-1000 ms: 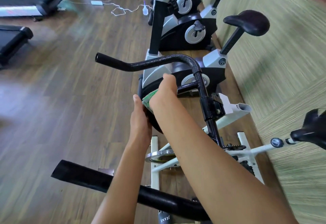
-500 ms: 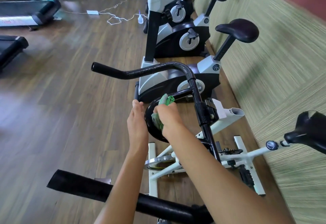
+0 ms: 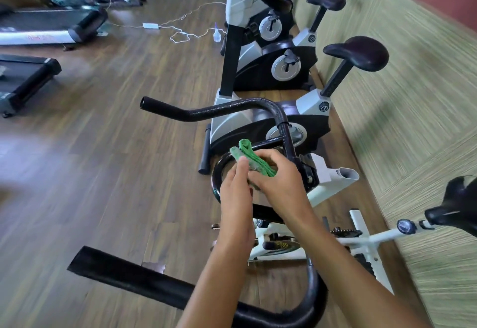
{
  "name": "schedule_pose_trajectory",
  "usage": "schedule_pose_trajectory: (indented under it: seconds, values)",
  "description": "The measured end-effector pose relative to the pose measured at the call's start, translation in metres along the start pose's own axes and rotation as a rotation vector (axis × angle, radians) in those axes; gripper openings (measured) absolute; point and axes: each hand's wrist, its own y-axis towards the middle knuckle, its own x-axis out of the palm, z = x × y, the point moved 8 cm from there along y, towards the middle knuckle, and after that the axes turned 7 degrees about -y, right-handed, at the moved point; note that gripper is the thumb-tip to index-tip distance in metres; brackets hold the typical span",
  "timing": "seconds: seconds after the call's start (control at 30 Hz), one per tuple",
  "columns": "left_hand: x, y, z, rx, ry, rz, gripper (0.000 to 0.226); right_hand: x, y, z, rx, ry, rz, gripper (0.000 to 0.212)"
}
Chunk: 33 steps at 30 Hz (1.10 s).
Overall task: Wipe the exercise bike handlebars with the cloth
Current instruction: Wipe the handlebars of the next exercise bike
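Observation:
The bike's black handlebars [image 3: 219, 110] spread in front of me, one arm reaching far left, the other arm [image 3: 134, 277] near the bottom, with a round centre loop [image 3: 215, 178] between them. A folded green cloth [image 3: 251, 158] is pinched in my right hand [image 3: 276, 178] just above that loop. My left hand [image 3: 236, 193] lies against the right one, its fingertips touching the cloth's lower edge. Part of the loop is hidden behind both hands.
The white bike frame [image 3: 333, 191] and its black saddle [image 3: 456, 206] stand at the right by the wall. Two more exercise bikes [image 3: 281, 69] line the wall beyond. Treadmills [image 3: 28, 74] sit far left, and a white cable [image 3: 180, 36] lies on the wooden floor.
My right hand drew the cloth back from the far side of the centre loop toward me and lifted it. My left hand closed in onto the cloth. The view shifted slightly down.

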Motion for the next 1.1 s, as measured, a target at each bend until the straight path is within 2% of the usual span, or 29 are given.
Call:
schedule_pose_trajectory:
  seconds: [0.07,0.17,0.23,0.33,0.4,0.47,0.57,0.7,0.77,0.87,1.0,1.1]
  values:
    - [0.004,0.003,-0.008,-0.09,-0.17,0.028,0.025,0.001,0.001,0.0,-0.079,-0.054,-0.085,0.035]
    - [0.003,0.014,-0.003,-0.065,-0.17,0.037,0.019,0.003,0.0,0.003,-0.087,0.082,-0.274,0.038]
    - [0.004,0.018,-0.002,-0.086,-0.147,0.028,0.016,-0.008,0.004,0.005,-0.057,0.167,-0.293,0.034]
    - [0.003,0.027,0.005,-0.021,0.022,0.055,0.007,-0.04,0.014,0.006,-0.08,0.203,-0.119,0.023]
    - [0.004,0.033,0.023,0.151,0.24,0.07,0.008,-0.057,0.015,0.004,-0.115,0.199,-0.023,0.02]
    - [0.013,0.041,0.046,0.352,0.534,0.046,0.011,-0.065,0.014,0.002,-0.129,0.193,-0.001,0.019]
    - [0.042,0.053,0.062,0.499,0.987,-0.131,0.003,-0.076,0.019,0.004,-0.132,0.168,0.057,0.02]
    - [0.07,0.071,0.046,0.475,1.451,-0.388,0.014,-0.093,0.033,0.021,-0.142,0.076,0.287,0.018]
    - [0.08,0.078,0.031,0.521,1.644,-0.5,0.016,-0.089,0.037,0.03,-0.156,0.019,0.332,0.015]
    - [0.094,0.087,0.019,0.611,1.718,-0.594,0.02,-0.078,0.039,0.039,-0.161,-0.007,0.345,0.015]
    - [0.108,0.098,0.02,0.651,1.691,-0.609,0.028,-0.077,0.043,0.042,-0.135,-0.051,0.4,0.015]
    - [0.106,0.105,0.026,0.642,1.7,-0.581,0.024,-0.077,0.043,0.045,-0.128,-0.076,0.414,0.017]
